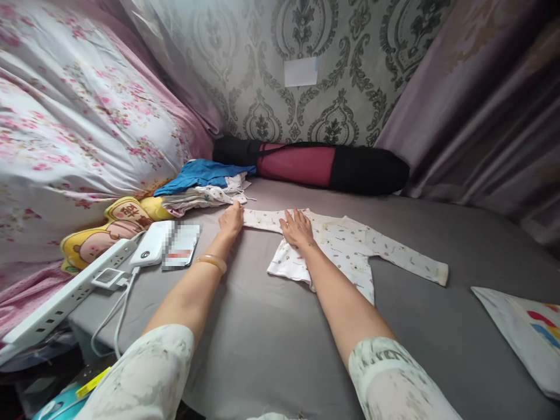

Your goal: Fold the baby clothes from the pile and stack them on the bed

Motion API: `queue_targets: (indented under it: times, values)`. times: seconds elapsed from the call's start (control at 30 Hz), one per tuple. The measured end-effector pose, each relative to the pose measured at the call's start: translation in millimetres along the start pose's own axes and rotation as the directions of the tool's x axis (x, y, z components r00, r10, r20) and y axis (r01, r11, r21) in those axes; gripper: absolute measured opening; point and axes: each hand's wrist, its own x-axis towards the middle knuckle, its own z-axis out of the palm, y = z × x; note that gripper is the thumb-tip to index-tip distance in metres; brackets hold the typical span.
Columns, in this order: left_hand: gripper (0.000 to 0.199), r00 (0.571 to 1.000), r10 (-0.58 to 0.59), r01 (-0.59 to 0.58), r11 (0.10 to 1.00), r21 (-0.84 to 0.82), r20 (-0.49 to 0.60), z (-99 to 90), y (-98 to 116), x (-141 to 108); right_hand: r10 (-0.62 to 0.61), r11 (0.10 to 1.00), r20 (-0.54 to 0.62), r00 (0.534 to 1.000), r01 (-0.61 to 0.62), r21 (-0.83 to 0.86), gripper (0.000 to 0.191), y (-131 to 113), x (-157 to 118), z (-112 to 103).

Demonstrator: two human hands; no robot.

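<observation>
A small white long-sleeved shirt (341,239) with a tiny scattered print lies spread on the grey sheet. Its right-hand sleeve stretches out toward the right. My left hand (231,219) is closed on the cuff of the left-hand sleeve, which is drawn out straight. My right hand (296,228) rests flat with fingers extended on the shirt near that sleeve's shoulder. My right forearm covers part of the shirt's body and lower hem.
A folded clothes pile (205,181) with blue cloth on top lies beyond my left hand. A white power bank (152,242), a power strip (70,294) and cables sit at left. A long black-and-maroon bag (301,165) lies along the wall; a white printed item (525,332) is at right.
</observation>
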Motion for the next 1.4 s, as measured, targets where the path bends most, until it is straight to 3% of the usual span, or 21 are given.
queue_targets:
  times: [0.2, 0.47, 0.63, 0.7, 0.8, 0.9, 1.1, 1.27, 1.4]
  values:
    - [0.031, 1.000, -0.009, 0.008, 0.998, 0.062, 0.023, 8.7, 0, 5, 0.003, 1.000, -0.008, 1.000, -0.003, -0.015, 0.058, -1, 0, -1]
    - [0.031, 1.000, -0.020, 0.020, 0.999, 0.027, 0.003, 19.4, -4, 4, 0.000, 1.000, 0.001, 1.000, 0.000, -0.010, 0.056, -2, 2, 2]
    - [0.038, 0.996, -0.079, 0.076, 0.995, -0.066, -0.040, 18.3, -5, 4, 0.002, 0.973, 0.137, 0.991, -0.034, 0.228, 0.060, 5, 9, -20]
    - [0.040, 0.993, -0.101, 0.094, 0.990, -0.108, -0.063, 16.8, -4, 4, -0.004, 0.935, 0.085, 0.996, -0.026, 0.353, 0.060, 15, 5, -36]
    - [0.041, 0.986, -0.129, 0.111, 0.980, -0.164, -0.109, 15.0, -4, 3, 0.037, 0.899, -0.098, 0.994, 0.010, 0.438, 0.053, 41, -16, -56]
    - [0.039, 0.980, -0.150, 0.123, 0.974, -0.193, -0.133, 13.2, -7, 1, 0.162, 0.893, -0.201, 0.966, -0.057, 0.446, 0.043, 77, -50, -67]
    - [0.036, 0.991, -0.091, 0.071, 0.979, -0.191, -0.098, -1.7, -21, -11, 0.383, 0.849, -0.163, 0.909, -0.277, 0.450, 0.027, 141, -121, -71]
    - [0.025, 0.990, 0.086, -0.060, 0.973, -0.222, 0.110, -19.9, -16, -49, 0.504, 0.840, -0.041, 0.862, -0.479, 0.256, 0.022, 152, -169, -78]
    - [0.031, 0.911, 0.258, -0.153, 0.936, -0.318, 0.322, -29.5, 4, -89, 0.528, 0.846, -0.004, 0.849, -0.526, 0.085, 0.025, 141, -196, -84]
